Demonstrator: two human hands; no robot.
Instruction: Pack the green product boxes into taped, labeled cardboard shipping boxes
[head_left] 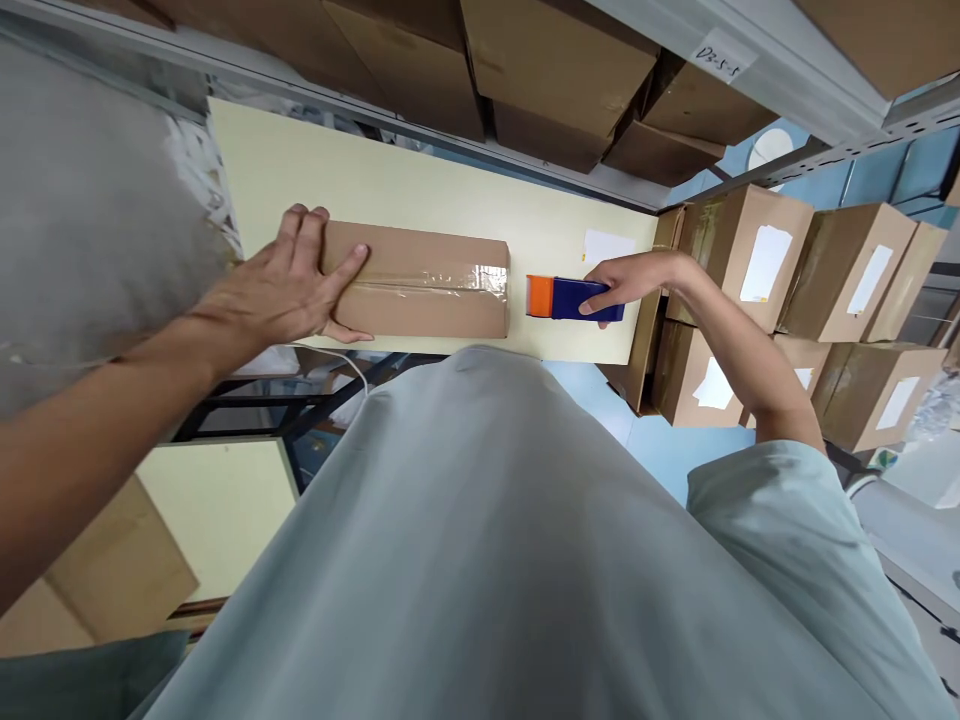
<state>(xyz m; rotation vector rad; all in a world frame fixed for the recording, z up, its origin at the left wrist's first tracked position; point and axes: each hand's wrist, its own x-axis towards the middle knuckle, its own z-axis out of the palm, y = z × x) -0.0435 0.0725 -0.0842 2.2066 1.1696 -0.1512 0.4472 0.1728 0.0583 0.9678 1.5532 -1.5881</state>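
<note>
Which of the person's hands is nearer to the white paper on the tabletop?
The right hand is nearer, just beside the white paper, gripping a blue-and-orange object. The left hand is farther off, on the long cardboard box.

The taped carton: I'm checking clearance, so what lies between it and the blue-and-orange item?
Only a narrow, bare strip of pale tabletop separates the taped carton from the blue-and-orange item, as the head view shows.
</note>
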